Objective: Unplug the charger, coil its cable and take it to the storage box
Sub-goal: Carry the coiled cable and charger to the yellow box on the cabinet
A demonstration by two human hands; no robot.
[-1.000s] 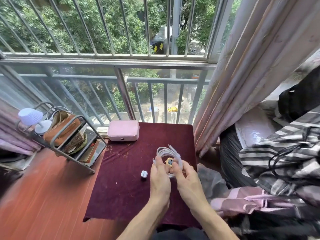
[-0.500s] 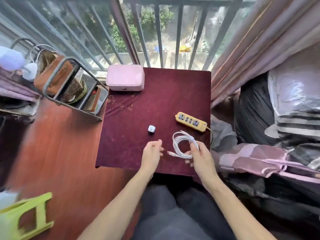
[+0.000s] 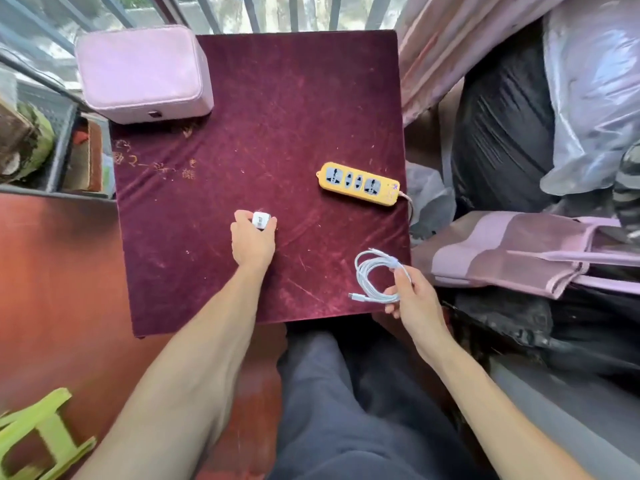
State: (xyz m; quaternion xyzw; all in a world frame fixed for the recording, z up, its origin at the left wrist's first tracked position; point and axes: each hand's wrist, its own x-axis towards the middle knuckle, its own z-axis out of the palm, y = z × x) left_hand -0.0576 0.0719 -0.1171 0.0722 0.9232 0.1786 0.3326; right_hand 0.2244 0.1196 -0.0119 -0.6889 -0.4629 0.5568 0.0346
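A small white charger block (image 3: 258,220) lies on the dark red velvet table (image 3: 263,126). My left hand (image 3: 252,241) is around it, thumb and fingers touching its sides. My right hand (image 3: 414,298) pinches the coiled white cable (image 3: 372,279) near the table's front right corner; the coil rests partly on the cloth, one plug end sticking out to the left. A closed pink storage box (image 3: 142,69) stands at the table's far left corner. The yellow power strip (image 3: 359,183) lies at the right with nothing plugged in.
A metal rack (image 3: 45,140) with a bag and books stands left of the table. A green plastic stool (image 3: 38,441) is at the lower left. Curtain, black bags and folded bedding (image 3: 519,254) crowd the right side. Window bars run behind the table.
The view has tilted down and closer. My left hand has reached forward from the front edge to the charger block. My right hand still holds the coil, now lower and to the right.
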